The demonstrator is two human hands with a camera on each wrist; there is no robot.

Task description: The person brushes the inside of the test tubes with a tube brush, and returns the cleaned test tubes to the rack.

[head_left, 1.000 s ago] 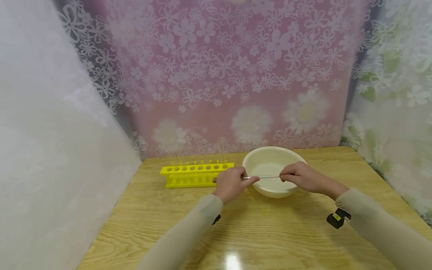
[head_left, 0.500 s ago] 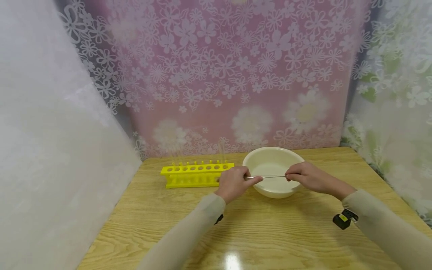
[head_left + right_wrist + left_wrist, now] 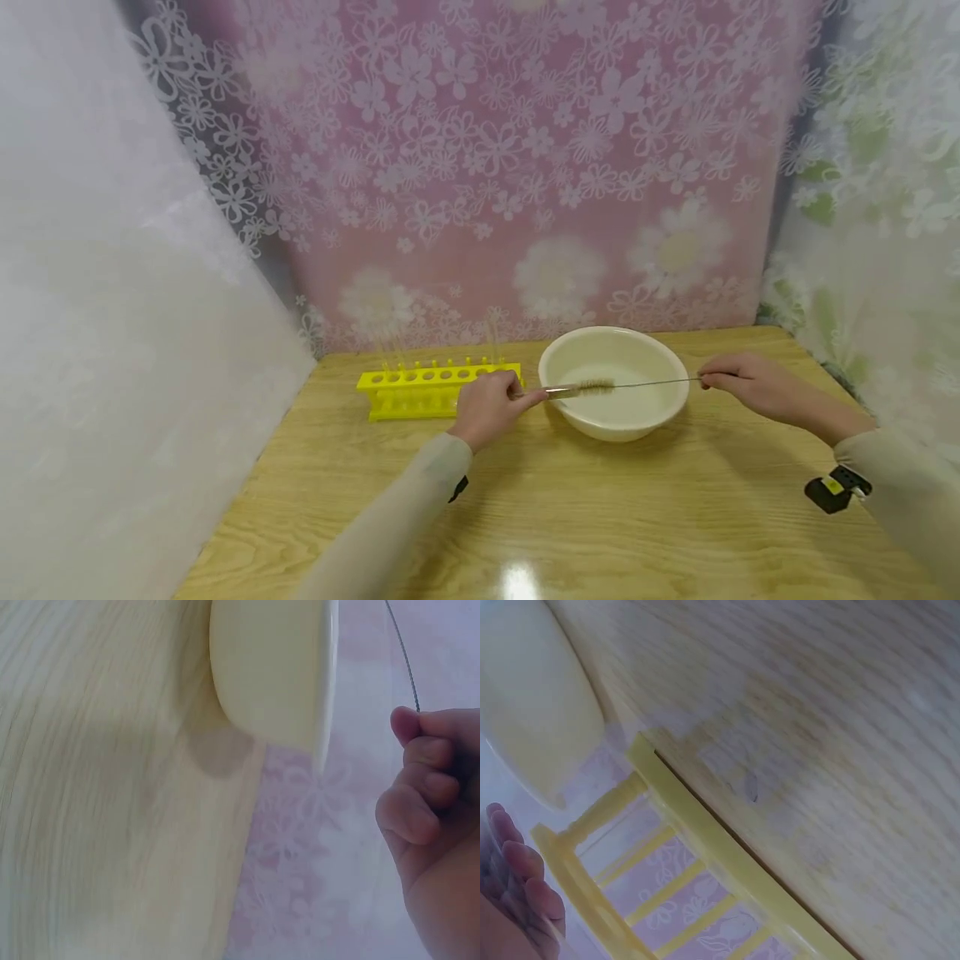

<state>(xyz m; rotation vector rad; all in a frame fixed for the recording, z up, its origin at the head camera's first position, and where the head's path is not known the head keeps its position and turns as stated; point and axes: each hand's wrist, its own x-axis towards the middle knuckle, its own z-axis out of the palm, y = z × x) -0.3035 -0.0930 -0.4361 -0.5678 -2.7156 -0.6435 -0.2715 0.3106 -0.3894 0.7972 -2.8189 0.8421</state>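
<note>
My left hand (image 3: 491, 408) grips a clear glass test tube (image 3: 561, 392) that points right, its open end over the left rim of the cream basin (image 3: 615, 432). The bristles of a test tube brush (image 3: 597, 386) sit just at the tube's mouth, mostly outside it. The brush's thin twisted wire runs across the basin to my right hand (image 3: 765, 387), which pinches its end between thumb and finger. In the right wrist view, the wire (image 3: 406, 660) bends upward from the fingertips. The left wrist view shows only curled fingers (image 3: 525, 862) at its edge; most of the tube is hidden there.
A yellow test tube rack (image 3: 427, 410) stands left of the basin, behind my left hand. Several clear tubes stand upright in it, at its left end and near its right. The wooden table (image 3: 585, 517) ends at a flowered curtain (image 3: 480, 208) behind.
My right hand has moved right, drawing the brush bristles out to the tube's mouth. My left hand, with the tube, has shifted a little to the left.
</note>
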